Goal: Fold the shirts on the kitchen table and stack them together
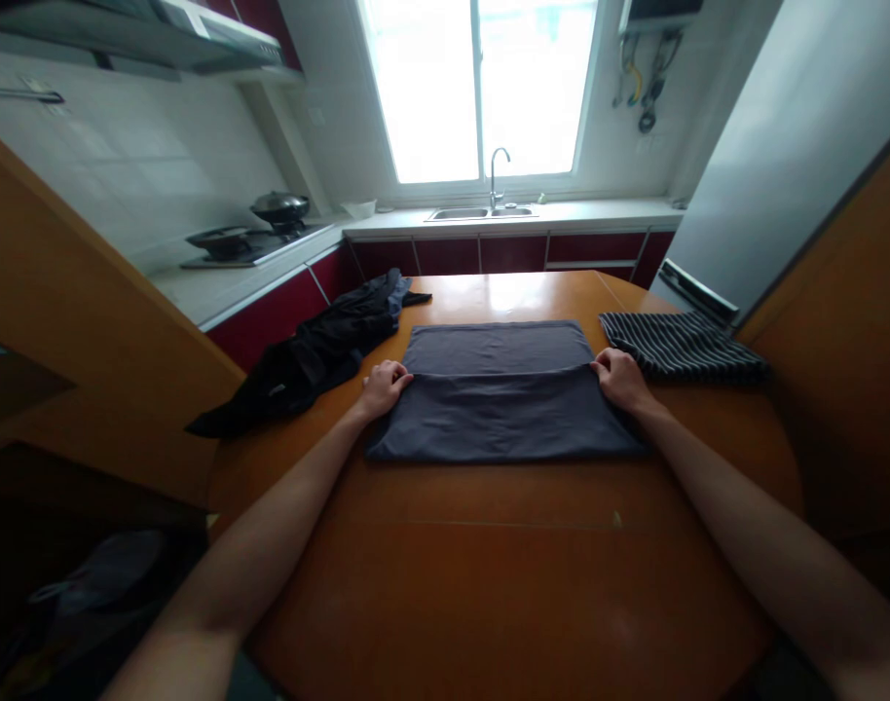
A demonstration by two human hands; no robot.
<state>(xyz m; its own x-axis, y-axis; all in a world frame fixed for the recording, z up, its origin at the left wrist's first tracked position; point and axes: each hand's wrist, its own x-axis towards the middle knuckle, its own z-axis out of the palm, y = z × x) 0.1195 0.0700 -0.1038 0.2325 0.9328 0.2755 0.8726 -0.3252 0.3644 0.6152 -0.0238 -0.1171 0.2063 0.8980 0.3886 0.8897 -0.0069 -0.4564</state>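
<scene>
A dark blue-grey garment (507,419) lies folded over on the wooden table, its near part doubled up so that an edge runs across the middle. My left hand (385,387) pinches the left end of that edge. At the right end, my right hand (620,378) grips the same edge between thumb and fingers. The cloth stretches fairly flat between both hands, with slight wrinkles. What kind of garment it is, I cannot tell.
Black clothing (320,346) lies heaped along the table's left side. A folded black-and-white striped cloth (683,346) rests at the right. Beyond the round-ended wooden table (518,584) are a sink (460,213), a stove with pans (279,206) and a fridge (788,146).
</scene>
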